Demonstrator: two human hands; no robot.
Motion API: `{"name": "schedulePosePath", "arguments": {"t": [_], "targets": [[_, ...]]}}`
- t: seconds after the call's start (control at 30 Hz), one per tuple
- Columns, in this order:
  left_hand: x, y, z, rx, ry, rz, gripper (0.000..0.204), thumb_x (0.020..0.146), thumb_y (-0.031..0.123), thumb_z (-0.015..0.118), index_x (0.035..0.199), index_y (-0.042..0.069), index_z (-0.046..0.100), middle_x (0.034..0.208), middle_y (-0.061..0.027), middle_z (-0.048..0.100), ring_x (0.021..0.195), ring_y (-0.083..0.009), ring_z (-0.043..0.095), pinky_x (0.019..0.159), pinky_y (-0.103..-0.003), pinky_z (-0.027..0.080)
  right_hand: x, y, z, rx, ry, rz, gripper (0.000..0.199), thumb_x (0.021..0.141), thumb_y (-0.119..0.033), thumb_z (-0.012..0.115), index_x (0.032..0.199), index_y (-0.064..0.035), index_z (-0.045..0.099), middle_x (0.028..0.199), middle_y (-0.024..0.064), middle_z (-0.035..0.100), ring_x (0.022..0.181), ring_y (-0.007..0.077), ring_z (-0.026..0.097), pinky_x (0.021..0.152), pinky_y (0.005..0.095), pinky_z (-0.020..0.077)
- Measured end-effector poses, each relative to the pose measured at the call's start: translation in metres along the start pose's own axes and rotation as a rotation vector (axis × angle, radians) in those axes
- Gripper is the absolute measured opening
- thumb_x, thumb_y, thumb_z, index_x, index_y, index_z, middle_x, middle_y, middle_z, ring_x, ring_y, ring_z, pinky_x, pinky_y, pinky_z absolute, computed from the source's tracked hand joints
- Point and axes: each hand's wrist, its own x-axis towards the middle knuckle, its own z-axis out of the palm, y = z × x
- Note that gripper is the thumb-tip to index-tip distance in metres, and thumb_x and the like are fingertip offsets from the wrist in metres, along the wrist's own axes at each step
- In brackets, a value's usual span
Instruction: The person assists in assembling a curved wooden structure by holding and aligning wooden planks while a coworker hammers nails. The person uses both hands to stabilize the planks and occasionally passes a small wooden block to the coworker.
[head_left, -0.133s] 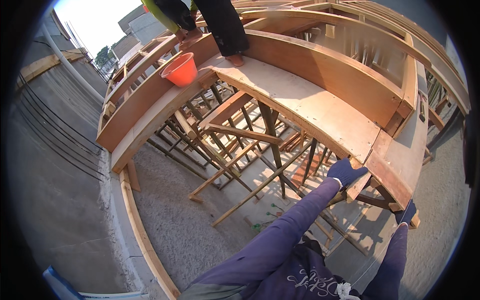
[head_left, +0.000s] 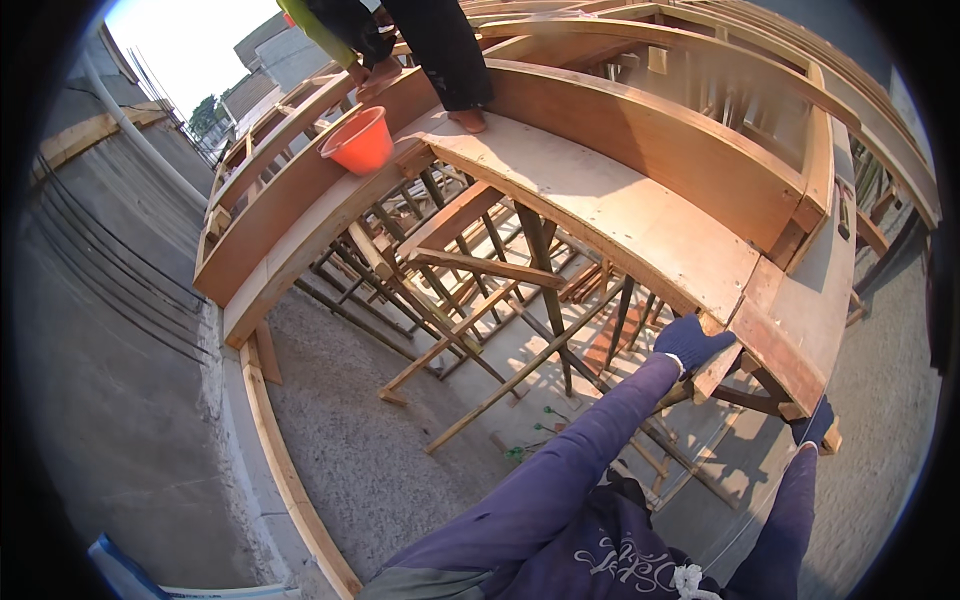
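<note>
My left hand [head_left: 694, 343], in a dark blue knitted glove, is closed at the edge of the plywood formwork, over a short piece of wood [head_left: 716, 374]. My right hand [head_left: 812, 424], also gloved, is at the lower corner of the formwork, beside a wooden block end [head_left: 833, 437]. Its fingers are curled and partly hidden, so what they grip cannot be made out. Between the hands lies a reddish plywood strip [head_left: 778, 352]. A thin pale string [head_left: 765, 505] runs down from near my right hand.
Another person's bare foot [head_left: 467, 121] stands on the plywood ledge [head_left: 600, 205]. An orange bucket [head_left: 360, 141] sits to its left. Below, wooden props and braces [head_left: 510, 375] cross over a deep drop. A hand tool [head_left: 844, 215] lies at right; a grey wall [head_left: 120, 350] rises at left.
The other person's leg has shifted very slightly to the left. My hands stay in the same places.
</note>
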Motion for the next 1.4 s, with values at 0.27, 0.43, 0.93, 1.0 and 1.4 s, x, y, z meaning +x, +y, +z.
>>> {"name": "schedulePosePath", "arguments": {"t": [0.27, 0.43, 0.93, 1.0, 1.4], "targets": [[0.002, 0.005, 0.001, -0.015, -0.031, 0.001, 0.098, 0.078, 0.077, 0.069, 0.122, -0.011, 0.066, 0.118, -0.0329, 0.069, 0.112, -0.0420, 0.069, 0.097, -0.046, 0.054, -0.006, -0.008, -0.012, -0.008, 0.080, -0.020, 0.066, 0.059, -0.047, 0.095, 0.103, -0.0067, 0.065, 0.094, 0.0149, 0.073, 0.092, 0.0370, 0.071, 0.082, 0.0451, 0.0530], [-0.005, 0.013, -0.011, 0.027, -0.052, -0.027, 0.104, 0.077, 0.079, 0.068, 0.122, -0.014, 0.065, 0.118, -0.0346, 0.069, 0.113, -0.0427, 0.069, 0.097, -0.046, 0.054, -0.004, -0.054, -0.045, -0.097, -0.064, 0.093, 0.068, 0.060, -0.049, 0.095, 0.105, -0.0061, 0.067, 0.097, 0.0152, 0.075, 0.093, 0.0351, 0.073, 0.084, 0.0443, 0.0545], [-0.003, 0.011, -0.008, 0.026, -0.051, -0.010, 0.107, 0.077, 0.079, 0.067, 0.123, -0.017, 0.061, 0.118, -0.0375, 0.067, 0.113, -0.0441, 0.068, 0.098, -0.046, 0.054, -0.008, -0.054, -0.050, -0.141, -0.071, 0.074, 0.069, 0.062, -0.049, 0.095, 0.109, -0.0060, 0.068, 0.100, 0.0157, 0.076, 0.094, 0.0347, 0.074, 0.084, 0.0429, 0.0552], [-0.006, 0.013, -0.010, 0.029, -0.047, -0.012, 0.107, 0.077, 0.079, 0.067, 0.122, -0.018, 0.061, 0.117, -0.0379, 0.067, 0.114, -0.0441, 0.068, 0.098, -0.046, 0.054, -0.008, -0.054, -0.052, -0.141, -0.073, 0.076, 0.069, 0.062, -0.049, 0.095, 0.110, -0.0061, 0.068, 0.100, 0.0157, 0.076, 0.094, 0.0347, 0.074, 0.084, 0.0428, 0.0553], [-0.015, 0.009, -0.019, -0.040, -0.049, -0.004, 0.102, 0.075, 0.079, 0.070, 0.119, -0.013, 0.066, 0.116, -0.0330, 0.070, 0.109, -0.0407, 0.070, 0.094, -0.045, 0.055, -0.004, -0.018, -0.015, 0.046, 0.057, -0.043, 0.069, 0.059, -0.042, 0.097, 0.110, -0.0068, 0.068, 0.102, 0.0163, 0.075, 0.097, 0.0381, 0.073, 0.084, 0.0449, 0.0558]]}}
